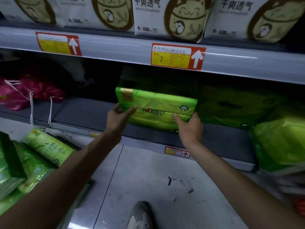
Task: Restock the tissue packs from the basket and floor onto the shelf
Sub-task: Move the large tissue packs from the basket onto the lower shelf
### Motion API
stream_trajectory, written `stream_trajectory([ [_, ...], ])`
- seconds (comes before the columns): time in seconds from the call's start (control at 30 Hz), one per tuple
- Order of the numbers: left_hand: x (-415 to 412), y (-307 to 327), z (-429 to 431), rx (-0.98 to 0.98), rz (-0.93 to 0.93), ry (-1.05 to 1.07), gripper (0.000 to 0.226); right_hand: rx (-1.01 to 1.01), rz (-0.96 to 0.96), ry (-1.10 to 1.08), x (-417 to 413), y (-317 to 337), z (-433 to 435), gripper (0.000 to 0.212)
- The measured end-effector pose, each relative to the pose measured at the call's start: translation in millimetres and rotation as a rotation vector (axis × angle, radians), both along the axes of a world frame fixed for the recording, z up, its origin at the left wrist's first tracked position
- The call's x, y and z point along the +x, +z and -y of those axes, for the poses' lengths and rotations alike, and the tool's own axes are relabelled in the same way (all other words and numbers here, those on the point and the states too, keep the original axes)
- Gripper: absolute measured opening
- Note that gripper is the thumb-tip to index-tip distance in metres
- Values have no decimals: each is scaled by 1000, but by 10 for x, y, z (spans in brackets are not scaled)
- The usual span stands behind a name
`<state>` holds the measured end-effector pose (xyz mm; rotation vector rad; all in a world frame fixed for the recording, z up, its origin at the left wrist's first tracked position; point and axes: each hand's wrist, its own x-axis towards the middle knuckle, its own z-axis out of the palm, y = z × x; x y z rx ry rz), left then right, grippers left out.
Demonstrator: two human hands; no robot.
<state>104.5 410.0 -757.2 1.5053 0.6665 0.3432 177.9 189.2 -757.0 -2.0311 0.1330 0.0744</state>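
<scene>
Both hands, left hand (119,115) and right hand (189,125), grip the green tissue pack (156,108) at the lower shelf (92,113) front; slick wrapping could slip, dropping it floorward.

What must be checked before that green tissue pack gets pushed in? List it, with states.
1. Both hands on the green plastic tissue pack: left hand, right hand: ok.
2. Pack level: ok.
3. Grey shelf board bare to the left: ok.
4. Dark green packs close on the right: ok.
5. Depth behind the pack: cannot tell.
6. More light green packs waiting lower left: ok.
</scene>
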Motion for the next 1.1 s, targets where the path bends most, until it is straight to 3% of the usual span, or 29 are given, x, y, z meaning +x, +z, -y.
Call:
stream_trajectory([
  [0.2,-24,-14,15,68,-26,-95,64,-17,-61,-42,-36,61,-71,46],
  [0.4,-190,167,67,208,-124,-342,89,80,-377,-48,-116,233,-34,56],
  [0.57,-343,502,205,298,-247,-507,106,143,-428,23,-273,508,35,49],
  [0.67,-404,774,322,384,-325,-564,96,48,-361,174,-391,710,107,55],
  [0.87,-494,1292,499,593,-425,-644,129,-272,-107,423,-584,1034,338,70],
  [1.1,-589,1915,923,891,-473,-851,104,-466,121,559,-706,1501,794,79],
])
